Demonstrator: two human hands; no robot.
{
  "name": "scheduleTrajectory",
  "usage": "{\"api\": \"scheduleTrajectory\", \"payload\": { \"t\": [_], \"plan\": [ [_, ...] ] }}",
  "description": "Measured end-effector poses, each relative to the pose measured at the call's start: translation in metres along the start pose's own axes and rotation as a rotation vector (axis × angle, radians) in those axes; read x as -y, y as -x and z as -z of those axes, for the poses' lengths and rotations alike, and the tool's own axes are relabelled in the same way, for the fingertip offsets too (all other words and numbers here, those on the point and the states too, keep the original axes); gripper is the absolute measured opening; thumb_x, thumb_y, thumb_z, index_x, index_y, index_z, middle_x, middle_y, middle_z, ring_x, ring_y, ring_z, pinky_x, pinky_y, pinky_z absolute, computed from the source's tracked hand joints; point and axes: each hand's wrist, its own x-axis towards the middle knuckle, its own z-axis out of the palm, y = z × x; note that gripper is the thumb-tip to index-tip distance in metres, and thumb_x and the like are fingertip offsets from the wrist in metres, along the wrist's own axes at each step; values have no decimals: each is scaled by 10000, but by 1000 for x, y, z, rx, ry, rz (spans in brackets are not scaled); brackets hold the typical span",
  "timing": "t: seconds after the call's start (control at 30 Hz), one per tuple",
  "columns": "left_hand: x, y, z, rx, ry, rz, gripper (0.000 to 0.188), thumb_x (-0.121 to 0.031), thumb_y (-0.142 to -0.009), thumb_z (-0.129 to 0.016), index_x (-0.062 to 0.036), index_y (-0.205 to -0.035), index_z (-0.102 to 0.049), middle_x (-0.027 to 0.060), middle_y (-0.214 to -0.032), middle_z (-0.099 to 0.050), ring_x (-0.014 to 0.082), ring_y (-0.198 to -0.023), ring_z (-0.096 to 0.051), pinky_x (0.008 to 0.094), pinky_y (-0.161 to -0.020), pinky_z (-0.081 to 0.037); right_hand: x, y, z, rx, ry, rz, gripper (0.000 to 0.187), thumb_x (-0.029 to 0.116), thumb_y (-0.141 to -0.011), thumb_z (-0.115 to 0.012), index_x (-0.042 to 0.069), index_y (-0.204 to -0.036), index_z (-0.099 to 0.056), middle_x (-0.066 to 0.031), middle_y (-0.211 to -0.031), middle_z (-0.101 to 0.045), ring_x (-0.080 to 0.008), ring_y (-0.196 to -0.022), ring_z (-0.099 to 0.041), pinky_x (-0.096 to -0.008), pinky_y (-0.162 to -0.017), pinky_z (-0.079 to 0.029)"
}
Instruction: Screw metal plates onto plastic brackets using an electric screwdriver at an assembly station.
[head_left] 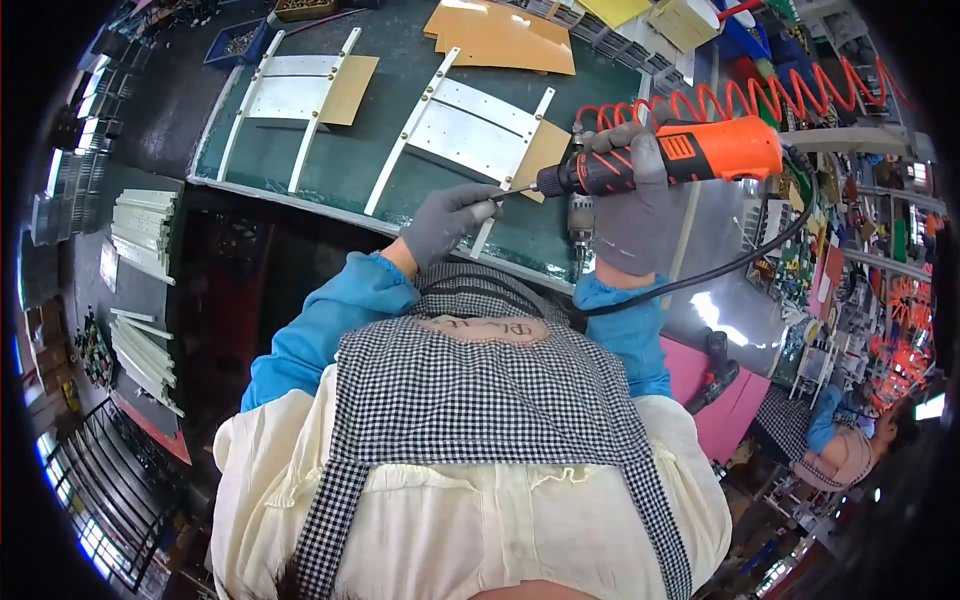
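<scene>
My right hand (640,200), in a grey glove, grips an orange and black electric screwdriver (690,158) pointing left. My gloved left hand (450,222) pinches at the tip of its thin bit (518,190); anything small between those fingers is hidden. Just beyond my hands, a white metal panel (465,138) lies on the green table, joined to two pale rails (412,130) with brass-coloured fasteners. A similar panel (292,95) with two rails lies farther left. Tan sheets stick out beside both panels.
A second tool with a metal chuck (581,222) lies right of the panel, near a red coiled hose (740,98). Tan boards (500,35) and a blue bin of small parts (238,45) are at the back. White rails (145,235) are stacked left. Another person (840,440) is at lower right.
</scene>
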Motion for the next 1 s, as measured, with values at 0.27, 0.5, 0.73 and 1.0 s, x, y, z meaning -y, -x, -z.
{"api": "scheduleTrajectory", "payload": {
  "t": [0.27,0.5,0.73,1.0],
  "plan": [
    [-4,-2,-6,-73,-324,-195,345,-150,-923,-671,-10,-1238,-641,116,-1003,-728,170,-920,-682,301,-830,-531,10,-3,-2,-85,15,-43,556,128,-860,-678,-60,-1299,-392,-111,-821,-666,-237,-759,-671,-404,-805,-557],
    [-12,-9,-14,-316,-473,-292,338,-186,-896,-709,-35,-1195,-661,123,-949,-731,181,-829,-697,302,-744,-547,7,-16,-1,-184,-24,-82,383,124,-856,-681,-9,-1162,-494,-115,-806,-652,-233,-740,-647,-397,-775,-555],
    [-4,-17,0,-390,-437,3,367,-300,-941,-651,-21,-1178,-666,121,-927,-717,173,-802,-667,315,-733,-535,2,-41,-7,-219,150,163,183,92,-826,-707,8,-942,-592,-100,-806,-654,-201,-734,-648,-350,-731,-551],
    [4,-29,-2,31,-332,270,343,-300,-957,-601,10,-1066,-699,89,-895,-727,159,-800,-649,315,-744,-511,-12,-52,-17,-145,293,115,371,72,-780,-764,-9,-1082,-563,-46,-816,-658,-124,-706,-615,-274,-693,-514]
  ]
}}
